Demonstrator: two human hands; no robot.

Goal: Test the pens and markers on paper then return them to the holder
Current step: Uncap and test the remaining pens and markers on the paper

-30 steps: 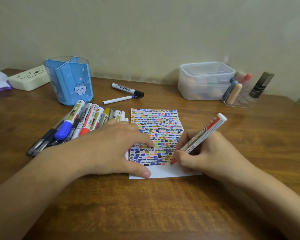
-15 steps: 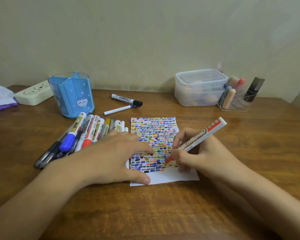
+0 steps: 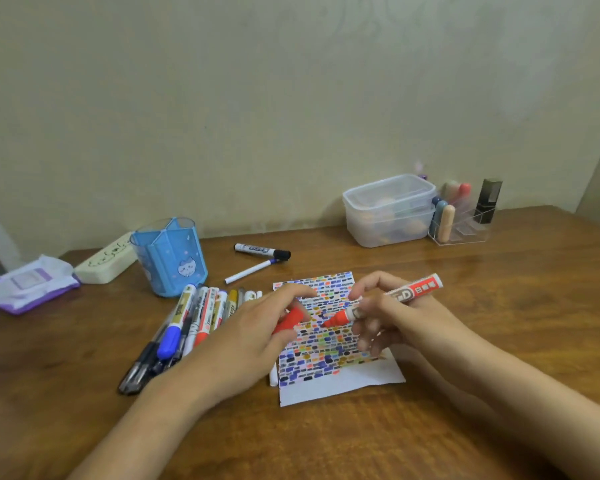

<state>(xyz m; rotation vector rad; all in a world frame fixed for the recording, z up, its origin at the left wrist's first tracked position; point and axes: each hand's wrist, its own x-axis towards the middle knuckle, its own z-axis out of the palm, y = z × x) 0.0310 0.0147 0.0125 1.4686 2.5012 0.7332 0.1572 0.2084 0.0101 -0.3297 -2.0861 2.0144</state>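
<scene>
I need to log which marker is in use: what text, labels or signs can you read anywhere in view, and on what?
"D", the end of a longer word hidden by the fingers: on the red marker in the right hand.
Red band near that marker's end: white characters, too blurred to read.
Marker pile: barrel labels too small to read.
Black marker: label unreadable.
Holder: a cat face picture, no words.
White case: dark drawn marks, illegible.
</scene>
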